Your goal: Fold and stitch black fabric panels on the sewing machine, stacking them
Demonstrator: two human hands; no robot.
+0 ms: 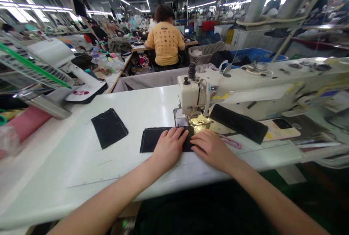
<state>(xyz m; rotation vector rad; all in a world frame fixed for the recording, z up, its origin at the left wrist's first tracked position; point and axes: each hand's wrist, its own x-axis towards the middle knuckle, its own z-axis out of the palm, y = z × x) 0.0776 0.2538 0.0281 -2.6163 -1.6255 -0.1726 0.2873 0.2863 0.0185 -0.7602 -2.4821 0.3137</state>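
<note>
A black fabric piece [154,139] with stitched edges lies flat on the sewing table, just before the needle area of a sewing machine [191,93]. My left hand [169,146] rests palm down on it, fingers laid out over its right half. At the fabric's right end is my right hand [211,147], with bent fingers and thumb drawn together at the cloth. The fingertips of both hands are close to the lit metal presser foot [200,123]. Pink-handled thread snips [231,142] lie beside my right hand, partly hidden by it.
Another black fabric piece [109,127] lies left on the table [81,162]. A folded black piece [238,123] leans by the machine's base, near a phone [282,123]. A white fan [84,82] stands far left. A person in a yellow shirt [165,44] sits ahead, beyond cloth-lined bins.
</note>
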